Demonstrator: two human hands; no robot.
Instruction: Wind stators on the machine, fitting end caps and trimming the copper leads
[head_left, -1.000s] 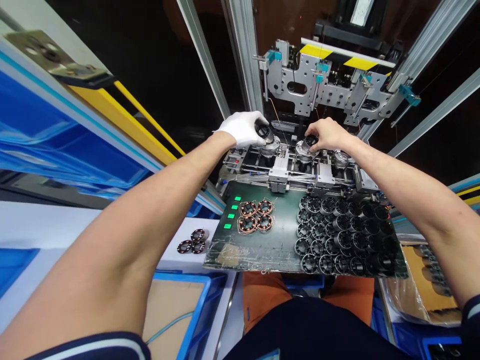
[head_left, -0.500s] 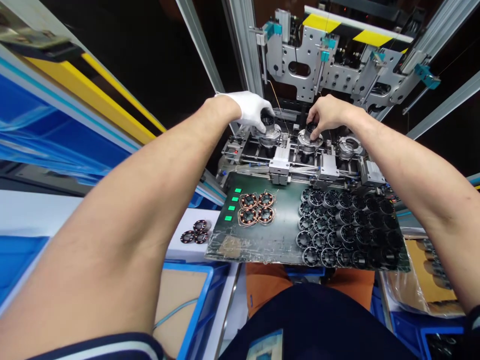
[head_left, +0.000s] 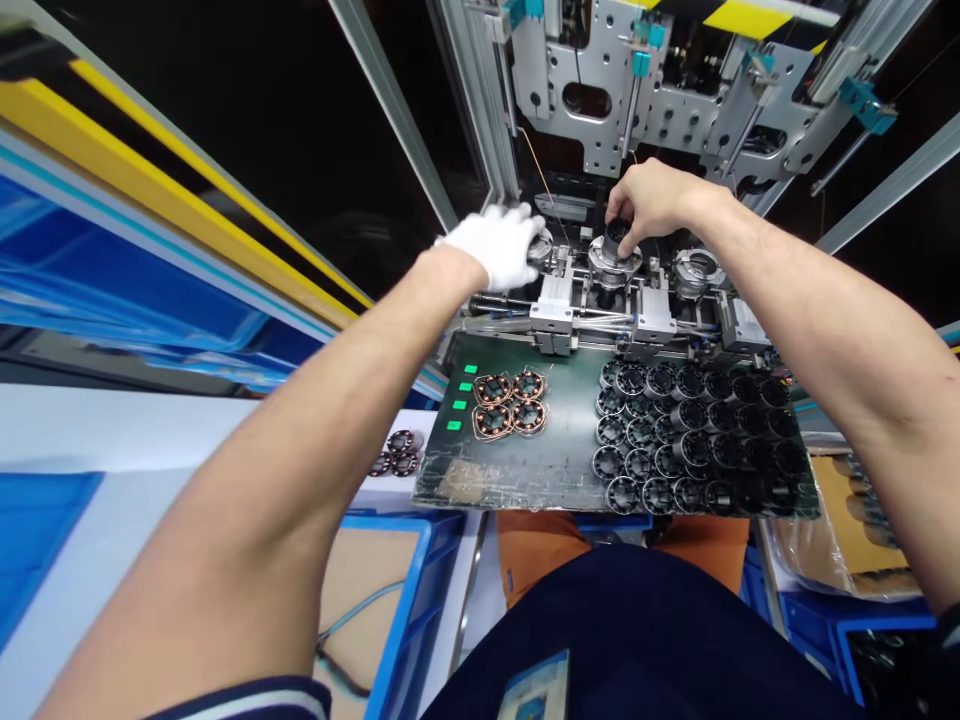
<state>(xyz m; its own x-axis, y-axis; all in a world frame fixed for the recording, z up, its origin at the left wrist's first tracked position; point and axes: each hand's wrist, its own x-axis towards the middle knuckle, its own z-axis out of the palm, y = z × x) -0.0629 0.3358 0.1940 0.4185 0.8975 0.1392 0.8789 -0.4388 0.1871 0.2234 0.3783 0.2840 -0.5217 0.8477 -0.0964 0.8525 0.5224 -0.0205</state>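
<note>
My left hand, in a white glove, is spread with its palm down beside and partly over the left round metal holder of the machine. Whatever sits in that holder is mostly hidden by the fingers. Bare, my right hand pinches a black slotted stator core between thumb and fingers, at the top of the middle holder. To its right, a third ring-shaped holder shows an open centre.
A green-black board carries several copper-wound stators on the left and rows of black stator cores on the right. More wound stators lie left of it. Thin wire runs down from the machine plate above.
My left hand has gone from gripping a core at the left holder to lying spread out there. My right hand stays on its core. The view has shifted slightly.
</note>
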